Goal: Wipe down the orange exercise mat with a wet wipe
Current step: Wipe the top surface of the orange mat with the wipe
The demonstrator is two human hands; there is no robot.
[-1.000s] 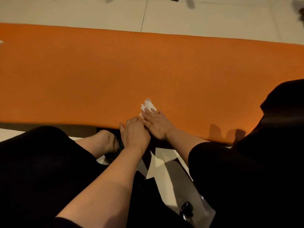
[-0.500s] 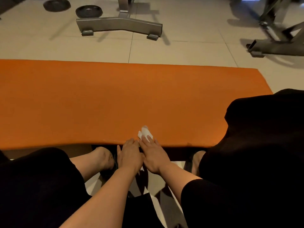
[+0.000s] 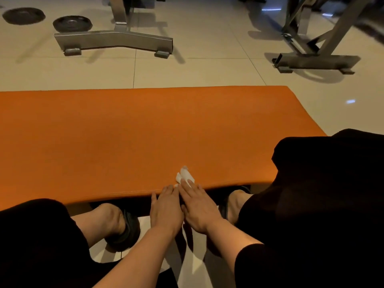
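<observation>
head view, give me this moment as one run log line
right hand presses wet wipe | left hand rests on orange mat near edge

We see our right hand [image 3: 199, 208] pressing the white wet wipe [image 3: 185, 176] flat onto the orange exercise mat [image 3: 133, 140] near its six-o'clock edge, our left hand [image 3: 166, 208] touching alongside at nine o'clock.

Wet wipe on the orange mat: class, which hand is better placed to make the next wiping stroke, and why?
The right hand: its straight fingers already press the wet wipe on the orange mat. The left hand only rests at the near edge beside it.
</observation>
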